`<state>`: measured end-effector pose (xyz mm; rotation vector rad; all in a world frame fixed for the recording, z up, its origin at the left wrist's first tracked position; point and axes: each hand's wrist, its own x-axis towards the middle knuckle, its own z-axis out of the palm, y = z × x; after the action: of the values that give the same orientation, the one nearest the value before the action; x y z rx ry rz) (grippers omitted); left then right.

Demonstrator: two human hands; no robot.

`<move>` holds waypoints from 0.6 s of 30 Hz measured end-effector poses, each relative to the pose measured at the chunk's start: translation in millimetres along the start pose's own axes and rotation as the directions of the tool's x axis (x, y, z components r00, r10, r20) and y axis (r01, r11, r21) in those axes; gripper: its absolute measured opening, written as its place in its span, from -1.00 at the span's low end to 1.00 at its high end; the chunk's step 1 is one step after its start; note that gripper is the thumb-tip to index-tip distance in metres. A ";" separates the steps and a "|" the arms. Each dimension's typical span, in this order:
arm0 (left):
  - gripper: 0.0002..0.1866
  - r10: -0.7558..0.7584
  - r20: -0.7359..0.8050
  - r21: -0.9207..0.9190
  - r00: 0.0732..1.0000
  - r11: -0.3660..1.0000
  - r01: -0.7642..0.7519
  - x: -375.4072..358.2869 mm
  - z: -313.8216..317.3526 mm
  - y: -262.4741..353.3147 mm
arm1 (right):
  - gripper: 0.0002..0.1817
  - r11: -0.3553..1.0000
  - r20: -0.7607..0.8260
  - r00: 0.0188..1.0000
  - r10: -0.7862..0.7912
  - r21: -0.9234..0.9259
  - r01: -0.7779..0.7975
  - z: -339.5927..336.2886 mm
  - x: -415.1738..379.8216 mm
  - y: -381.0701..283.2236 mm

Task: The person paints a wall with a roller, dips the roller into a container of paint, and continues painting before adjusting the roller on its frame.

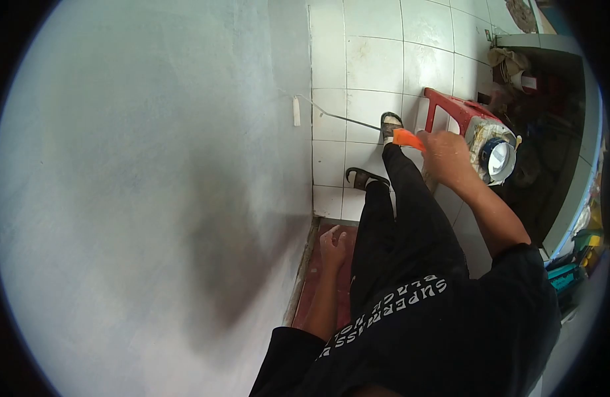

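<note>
Paint roller (351,120), small type, is held by its orange handle (408,139) in the right hand (445,157). Grip: fingers wrapped around the handle, the orange end projecting beyond the fist. From there the thin metal rod is directed away from the hand, across the sandalled feet and white floor tiles (373,63), toward the grey-white wall (133,165). At the far end of the rod a narrow white roller sleeve (296,111) is seen in front of the wall surface; whether contact is made cannot be told.

Left hand (333,248): held low beside the left leg, near the wall, fingers loosely curled, nothing seen in the grasp. Beneath it, reddish flooring (311,281) is noted.

Containers: an open round container (498,161), dark blue about the inner rim, is situated just beside the right wrist, by the paint-smeared top of a red plastic stool (456,104). A bright white interior is shown; liquid or bare bottom cannot be distinguished. Beyond the stool, in a dark recess under a counter (585,119), a crumpled beige sack (510,61) and a white-and-red container (524,82) are stored, the latter's contents not discernible.
</note>
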<state>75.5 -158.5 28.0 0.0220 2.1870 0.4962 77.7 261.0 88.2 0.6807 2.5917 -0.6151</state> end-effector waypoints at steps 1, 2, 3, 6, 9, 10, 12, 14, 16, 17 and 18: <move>-0.59 0.003 0.000 -0.001 1.000 1.000 -0.003 1.5 2.0 -2.0 | -0.87 1.000 0.005 1.000 -0.011 -0.009 0.011 6.0 -0.2 0.2; -0.59 -0.015 0.010 0.004 1.000 1.000 0.015 3.8 4.7 -3.9 | -0.86 1.000 -0.005 1.000 0.006 0.010 -0.006 29.8 14.1 1.4; -0.59 -0.035 0.017 0.010 0.999 0.999 0.035 5.7 6.3 -3.7 | -0.87 1.000 -0.002 1.000 0.010 -0.001 -0.010 53.3 33.7 -0.5; -0.60 0.044 -0.032 0.005 0.999 0.999 -0.044 5.3 8.8 6.0 | -0.91 0.999 0.029 0.999 0.039 -0.009 -0.038 160.3 107.5 1.3; -0.61 0.133 -0.058 0.087 0.989 0.988 -0.127 5.7 8.8 13.5 | -0.92 0.995 0.059 0.995 0.084 0.042 -0.086 179.2 137.7 -12.8; -0.61 0.124 -0.052 0.097 0.991 0.988 -0.119 3.3 6.4 13.1 | -0.92 0.995 0.069 0.994 0.086 0.052 -0.090 168.1 126.4 -17.3; -0.61 0.128 -0.057 0.049 0.990 0.991 -0.125 6.4 5.9 18.0 | -0.92 1.000 0.005 1.000 0.007 0.013 -0.007 118.8 96.0 -12.2; -0.61 0.144 -0.045 0.045 0.989 0.989 -0.142 10.7 6.8 8.9 | -0.86 0.999 0.018 0.999 0.030 0.035 -0.031 40.5 33.2 3.4; -0.61 0.150 -0.037 0.038 0.988 0.988 -0.149 14.1 6.5 6.0 | -0.75 0.994 -0.043 0.998 -0.041 0.100 0.046 -51.6 -29.5 18.2; -0.61 0.129 -0.023 0.062 0.991 0.990 -0.127 14.7 5.5 6.9 | -0.74 0.994 -0.028 0.998 -0.051 0.100 0.053 -74.9 -45.2 23.1; -0.61 0.108 -0.010 0.084 0.994 0.991 -0.107 15.3 7.2 6.5 | -0.74 0.994 -0.027 0.998 -0.051 0.095 0.053 -75.3 -50.3 24.0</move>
<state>70.4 -147.1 14.8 0.1828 2.2284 0.4664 111.9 299.3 166.5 0.6558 2.6243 -0.7554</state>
